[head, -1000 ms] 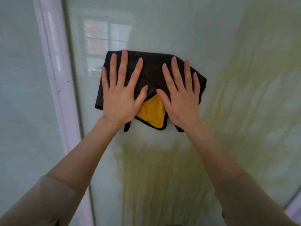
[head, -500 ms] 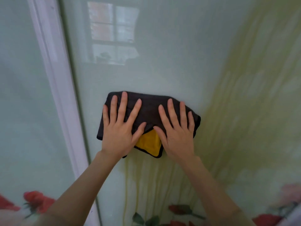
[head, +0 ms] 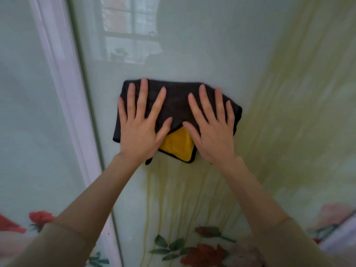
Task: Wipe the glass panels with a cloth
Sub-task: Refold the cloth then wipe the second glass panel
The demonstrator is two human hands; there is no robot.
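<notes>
Cloth (head: 174, 101): dark, folded, flat against the glass panel (head: 202, 54), roughly mid-panel and just right of the white frame (head: 65, 93). A yellow underside (head: 178, 146) shows at the cloth's lower edge, between the two wrists, with dark trim around it. A small dark tab hangs off the bottom left corner.

Left hand (head: 141, 132): palm flat on the left half of the cloth, fingers straight and spread, pressing it onto the glass. No grip, nothing curled.

Right hand (head: 213, 135): same posture on the right half, fingers straight and spread, pressing. The thumbs point toward each other, close but apart, just above the yellow patch.

Both forearms come up from the bottom of the view, with beige sleeves (head: 48, 247) at the lower corners.

Glass: yellowish streaks (head: 185, 199) run down below the cloth and across the right side. A window reflection (head: 131, 29) sits above the cloth. Red flower print (head: 206, 253) runs along the bottom. A second panel (head: 25, 112) lies left of the frame, also with red flowers low down.
</notes>
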